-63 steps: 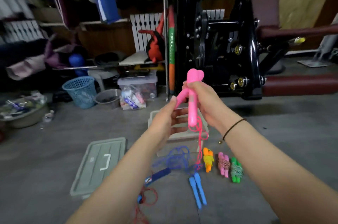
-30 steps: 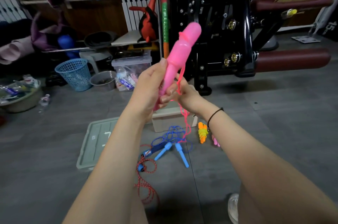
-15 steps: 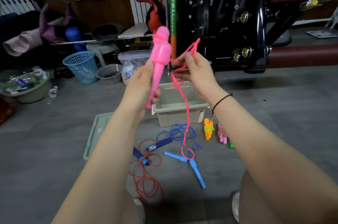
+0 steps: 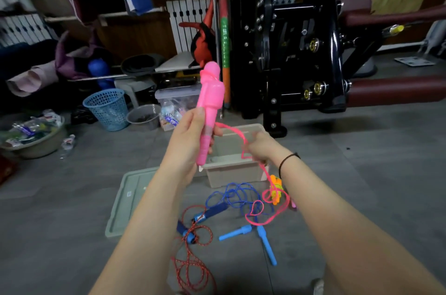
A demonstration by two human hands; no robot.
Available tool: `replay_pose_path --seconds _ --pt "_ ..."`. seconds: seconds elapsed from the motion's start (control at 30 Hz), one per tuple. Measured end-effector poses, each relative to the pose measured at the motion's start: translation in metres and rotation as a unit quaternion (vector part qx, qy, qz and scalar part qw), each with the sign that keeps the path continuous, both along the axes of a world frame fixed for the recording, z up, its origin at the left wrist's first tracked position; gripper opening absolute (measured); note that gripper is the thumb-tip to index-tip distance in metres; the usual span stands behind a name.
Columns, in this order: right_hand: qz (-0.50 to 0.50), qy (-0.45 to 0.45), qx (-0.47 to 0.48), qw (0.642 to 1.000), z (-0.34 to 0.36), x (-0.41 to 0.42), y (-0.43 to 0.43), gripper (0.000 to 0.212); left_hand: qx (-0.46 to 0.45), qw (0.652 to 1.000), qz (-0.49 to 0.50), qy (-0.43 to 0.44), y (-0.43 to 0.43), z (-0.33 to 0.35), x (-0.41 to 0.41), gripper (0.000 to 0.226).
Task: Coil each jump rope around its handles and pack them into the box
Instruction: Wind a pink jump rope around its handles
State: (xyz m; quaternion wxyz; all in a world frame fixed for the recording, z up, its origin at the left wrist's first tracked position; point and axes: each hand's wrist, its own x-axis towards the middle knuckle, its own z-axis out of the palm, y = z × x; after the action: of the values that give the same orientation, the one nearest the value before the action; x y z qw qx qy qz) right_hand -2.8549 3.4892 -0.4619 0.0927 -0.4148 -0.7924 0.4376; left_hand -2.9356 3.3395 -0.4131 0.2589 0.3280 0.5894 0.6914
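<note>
My left hand (image 4: 190, 133) grips the pink jump rope handles (image 4: 210, 101), held upright above the floor. My right hand (image 4: 261, 147) pinches the pink cord (image 4: 268, 220), which runs from the handles down to loops on the floor. Behind my hands stands the open beige box (image 4: 231, 171). On the floor lie a light-blue-handled rope (image 4: 265, 244) with a tangled blue cord, a red speckled rope (image 4: 193, 268) with dark blue handles, and a coiled orange rope (image 4: 276, 189) partly hidden by my right arm.
The box's grey-green lid (image 4: 128, 200) lies flat at the left. A black exercise machine (image 4: 301, 53) stands behind the box. A blue basket (image 4: 107, 109), a clear storage tub (image 4: 176, 104) and a basin of clutter (image 4: 31, 135) sit at the back left.
My right hand has dropped from beside the handles' top to lower right, pulling the pink cord out sideways. My left hand keeps the handles upright.
</note>
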Motion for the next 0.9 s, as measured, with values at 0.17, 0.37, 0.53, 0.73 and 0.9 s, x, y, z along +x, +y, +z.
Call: replay_pose_path --seconds 0.17,0.37,0.53,0.73,0.9 --pt "-0.074 0.32 -0.211 0.921 0.036 0.006 -0.028 0.043 -0.072 0.994 0.032 0.079 0.009 -0.013 0.012 0.022" --pt "-0.004 0.387 -0.21 0.898 0.041 0.01 -0.056 0.027 -0.099 0.983 0.091 0.123 0.017 -0.022 0.017 0.017" --pt "-0.1 0.424 -0.239 0.868 0.038 0.015 -0.042 0.025 -0.136 0.99 -0.039 0.023 0.011 -0.023 0.018 0.019" --pt "-0.187 0.31 -0.457 0.812 0.024 0.026 -0.034 0.027 -0.236 0.967 -0.096 0.005 0.001 -0.022 0.01 0.025" --pt "-0.089 0.357 -0.367 0.854 0.023 0.011 -0.044 0.02 -0.205 0.974 -0.097 -0.012 0.003 -0.027 0.009 0.02"
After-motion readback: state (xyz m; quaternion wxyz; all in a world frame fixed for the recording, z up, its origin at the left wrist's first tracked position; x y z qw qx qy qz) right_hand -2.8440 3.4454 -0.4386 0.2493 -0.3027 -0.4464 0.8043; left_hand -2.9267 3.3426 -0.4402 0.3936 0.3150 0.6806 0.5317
